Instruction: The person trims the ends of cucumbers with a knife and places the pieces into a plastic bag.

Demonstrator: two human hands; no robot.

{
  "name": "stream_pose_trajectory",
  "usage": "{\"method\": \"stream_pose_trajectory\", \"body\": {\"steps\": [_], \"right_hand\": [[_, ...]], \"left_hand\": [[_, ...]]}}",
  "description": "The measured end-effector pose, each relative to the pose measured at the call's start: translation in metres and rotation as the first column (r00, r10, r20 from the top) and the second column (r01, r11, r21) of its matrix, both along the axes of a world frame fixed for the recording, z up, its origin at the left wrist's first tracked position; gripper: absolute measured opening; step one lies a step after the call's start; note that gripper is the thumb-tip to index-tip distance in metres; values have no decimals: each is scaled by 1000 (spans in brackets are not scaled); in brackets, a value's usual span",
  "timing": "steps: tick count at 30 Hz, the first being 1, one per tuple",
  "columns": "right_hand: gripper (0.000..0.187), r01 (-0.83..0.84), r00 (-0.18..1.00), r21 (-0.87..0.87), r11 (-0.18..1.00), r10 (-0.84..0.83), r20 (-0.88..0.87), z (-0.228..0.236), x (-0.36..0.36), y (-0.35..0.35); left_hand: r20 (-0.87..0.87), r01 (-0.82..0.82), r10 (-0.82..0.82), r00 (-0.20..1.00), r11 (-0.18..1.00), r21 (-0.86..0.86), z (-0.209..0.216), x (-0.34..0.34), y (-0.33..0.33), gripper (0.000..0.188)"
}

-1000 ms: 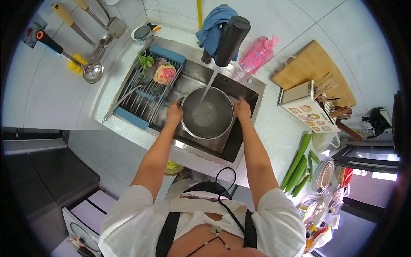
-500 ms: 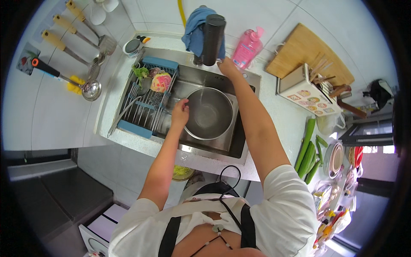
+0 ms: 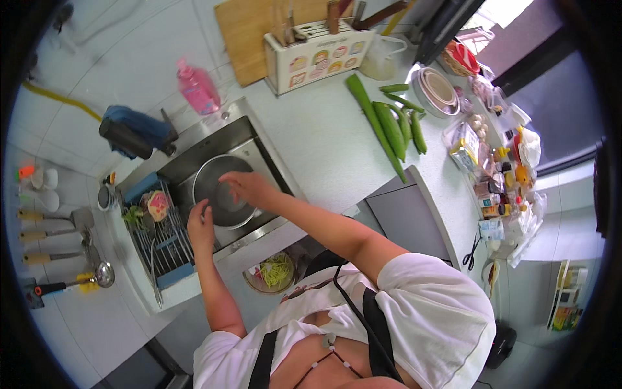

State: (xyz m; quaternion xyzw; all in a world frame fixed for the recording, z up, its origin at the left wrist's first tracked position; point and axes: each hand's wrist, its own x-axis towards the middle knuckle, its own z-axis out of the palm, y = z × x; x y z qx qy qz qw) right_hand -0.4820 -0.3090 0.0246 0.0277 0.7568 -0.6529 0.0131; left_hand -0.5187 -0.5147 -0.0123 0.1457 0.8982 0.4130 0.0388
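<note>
A round steel pot sits inside the sink. My left hand rests on the pot's near-left rim, fingers curled around it. My right hand lies over the pot's right side, fingers spread and reaching into it; whether it grips anything I cannot make out. The black faucet head hangs over the sink's far-left corner, with a blue cloth behind it.
A dish rack with greens and a pink sponge fills the sink's left side. A pink soap bottle, cutting board, knife holder and long green cucumbers stand on the counter. Utensils hang on the left wall. A bowl of scraps sits below.
My head has turned, so the whole view has rotated. My right hand came down from the faucet to the pot. The left hand stays on the pot's rim.
</note>
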Motion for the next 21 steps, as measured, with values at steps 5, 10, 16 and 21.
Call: {"method": "stream_pose_trajectory", "body": {"steps": [5, 10, 16, 21], "right_hand": [[27, -294, 948, 859, 419, 243, 206, -42, 48, 55], [30, 50, 995, 618, 785, -90, 34, -11, 125, 151], [28, 402, 889, 518, 755, -457, -23, 22, 257, 236], [25, 692, 679, 435, 576, -724, -122, 10, 381, 284]], "left_hand": [[150, 181, -102, 983, 513, -839, 10, 15, 23, 32], [-2, 67, -88, 996, 766, -639, 16, 37, 66, 32], [-153, 185, -252, 956, 916, -355, 26, 66, 168, 26], [-220, 433, -446, 868, 895, -109, 56, 132, 299, 22]]}}
